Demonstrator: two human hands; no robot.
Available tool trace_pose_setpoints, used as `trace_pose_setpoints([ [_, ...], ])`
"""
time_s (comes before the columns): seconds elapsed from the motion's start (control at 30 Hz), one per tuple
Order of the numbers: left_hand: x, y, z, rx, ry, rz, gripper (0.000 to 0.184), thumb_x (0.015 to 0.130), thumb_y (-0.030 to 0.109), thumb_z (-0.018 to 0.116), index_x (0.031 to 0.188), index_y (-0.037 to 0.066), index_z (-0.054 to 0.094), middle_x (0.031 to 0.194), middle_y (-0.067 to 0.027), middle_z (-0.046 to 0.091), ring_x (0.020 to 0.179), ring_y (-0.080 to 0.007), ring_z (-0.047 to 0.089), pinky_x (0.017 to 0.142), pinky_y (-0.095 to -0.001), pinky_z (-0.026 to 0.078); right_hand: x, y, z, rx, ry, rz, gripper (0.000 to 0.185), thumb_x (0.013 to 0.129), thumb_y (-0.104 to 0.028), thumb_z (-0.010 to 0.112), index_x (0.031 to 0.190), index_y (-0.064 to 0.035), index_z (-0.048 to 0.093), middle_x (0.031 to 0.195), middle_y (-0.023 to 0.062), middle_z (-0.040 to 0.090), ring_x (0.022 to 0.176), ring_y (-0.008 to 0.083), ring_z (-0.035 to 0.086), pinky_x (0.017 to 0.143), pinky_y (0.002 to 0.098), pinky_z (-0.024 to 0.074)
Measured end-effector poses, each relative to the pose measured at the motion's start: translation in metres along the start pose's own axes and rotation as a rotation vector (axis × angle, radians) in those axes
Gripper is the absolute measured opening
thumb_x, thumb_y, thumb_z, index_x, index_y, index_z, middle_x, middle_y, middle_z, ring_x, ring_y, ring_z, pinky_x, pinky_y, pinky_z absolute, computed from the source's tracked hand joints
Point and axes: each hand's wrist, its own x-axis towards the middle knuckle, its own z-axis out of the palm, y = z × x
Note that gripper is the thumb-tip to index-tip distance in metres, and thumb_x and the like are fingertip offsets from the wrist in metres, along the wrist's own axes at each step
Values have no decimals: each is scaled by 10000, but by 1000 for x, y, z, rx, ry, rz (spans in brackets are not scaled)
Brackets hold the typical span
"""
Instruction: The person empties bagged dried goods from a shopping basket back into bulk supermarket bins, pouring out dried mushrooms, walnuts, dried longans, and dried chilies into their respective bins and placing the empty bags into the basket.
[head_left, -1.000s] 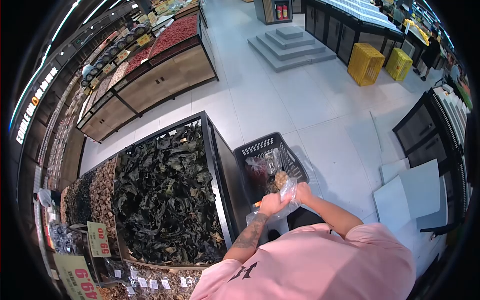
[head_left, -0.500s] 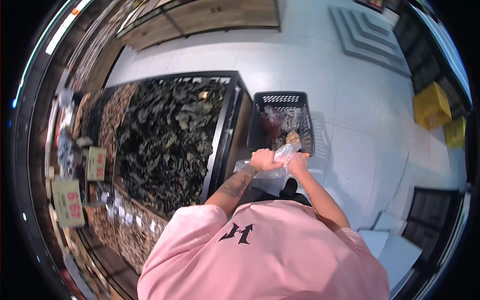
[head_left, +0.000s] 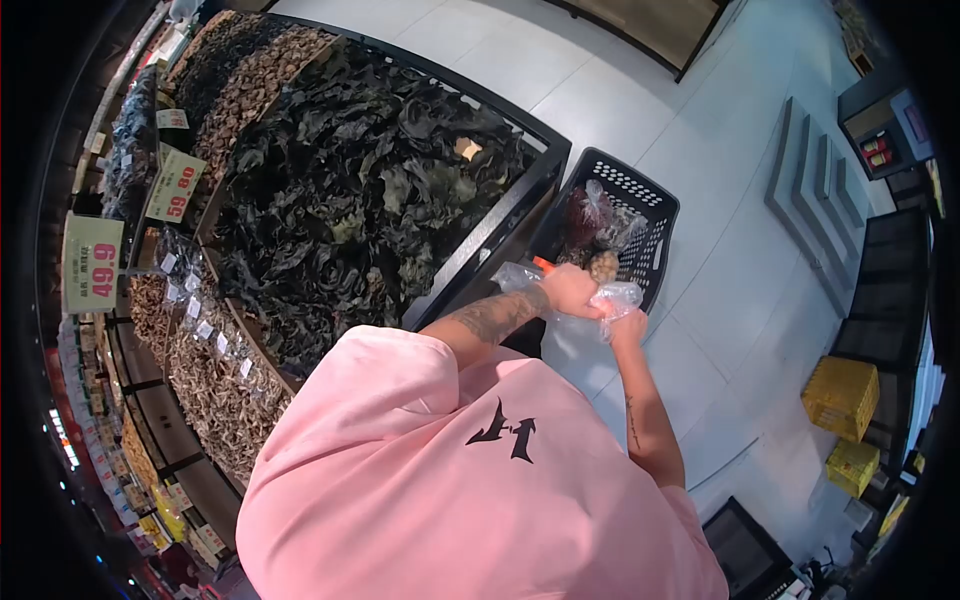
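My left hand point(head_left: 571, 290) is closed on a clear plastic bag point(head_left: 518, 277), just above the near end of a dark shopping basket point(head_left: 666, 215). Close beside it, my right hand point(head_left: 627, 325) grips another part of the same bag. An orange piece point(head_left: 543, 264) shows at my left hand; what it belongs to is hidden. In the basket lie a bag with dark red contents point(head_left: 586, 212), a clear bag point(head_left: 622, 230) and a bag of round tan items point(head_left: 604, 265).
Left of the basket stands a black-framed bin of dark dried leaves point(head_left: 350, 190). Price signs point(head_left: 92, 262) rise at the far left. Grey stepped platforms point(head_left: 815, 190) and yellow crates point(head_left: 841, 398) are on the right.
The view has turned, so the basket and bin appear tilted and the crates lower at the right. Both hands stay closed on the bag, now close together.
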Motion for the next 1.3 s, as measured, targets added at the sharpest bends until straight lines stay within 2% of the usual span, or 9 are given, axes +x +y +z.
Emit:
trace_pose_setpoints([
  [0.1, 28, -14, -23, -57, -27, 20, 681, 803, 644, 470, 613, 13, 637, 588, -222, 587, 588, -405, 615, 549, -495, 480, 37, 6, -15, -50, 107, -263, 323, 780, -442, 623, 787, -141, 742, 768, 141, 685, 666, 366, 644, 656, 461, 511],
  [0.23, 70, -24, -39, -137, -57, -33, 678, 819, 638, 466, 658, 8, 657, 617, -223, 608, 609, -405, 628, 584, -505, 493, 90, 46, -18, -152, 40, -104, 292, 746, -407, 658, 790, -130, 739, 729, 137, 676, 681, 353, 646, 638, 468, 508],
  [0.57, 177, -55, -64, -296, -35, -197, 682, 873, 622, 431, 899, -16, 669, 810, -254, 658, 758, -406, 655, 710, -502, 514, 237, 93, -83, -204, -194, -316, 374, 731, -437, 641, 891, -106, 713, 902, 127, 694, 862, 337, 641, 790, 490, 469],
  [0.67, 216, -70, -71, -303, 74, -288, 687, 879, 621, 429, 893, -26, 662, 810, -261, 655, 766, -409, 655, 708, -501, 513, 298, 119, -84, -194, -46, -487, 368, 724, -432, 646, 876, -101, 697, 871, 124, 694, 834, 341, 647, 758, 476, 484],
  [0.77, 256, -93, -86, -303, 124, -360, 638, 879, 579, 472, 857, -35, 646, 735, -244, 647, 684, -419, 639, 665, -517, 496, 370, 96, -112, -159, -225, -473, 297, 692, -364, 679, 829, -100, 676, 803, 133, 684, 758, 350, 651, 667, 460, 507],
  [0.83, 282, -115, -91, -313, 154, -387, 618, 874, 564, 485, 891, -33, 645, 747, -245, 648, 682, -418, 638, 663, -516, 499, 414, 100, -111, -348, -43, -601, 332, 677, -378, 705, 848, -96, 672, 776, 143, 676, 725, 354, 651, 636, 463, 511],
  [1.17, 359, -191, -159, -231, 305, -676, 534, 836, 520, 543, 919, 3, 648, 716, -239, 639, 662, -414, 634, 650, -514, 503, 587, 15, -122, -205, -265, -581, 391, 645, -384, 748, 852, -61, 671, 748, 159, 673, 710, 351, 664, 629, 445, 531],
  [1.23, 369, -209, -165, -237, 336, -693, 532, 839, 517, 540, 905, -2, 642, 710, -237, 637, 653, -413, 631, 642, -514, 500, 611, 1, -126, -112, -160, -574, 248, 665, -295, 712, 651, -50, 678, 660, 168, 654, 645, 386, 645, 604, 472, 514],
  [1.3, 380, -220, -177, -265, 372, -720, 531, 842, 513, 538, 891, -6, 636, 705, -236, 635, 643, -413, 628, 635, -514, 497, 640, -5, -122, -96, -175, -579, 260, 655, -296, 721, 642, -41, 674, 648, 177, 648, 647, 388, 644, 610, 476, 513],
])
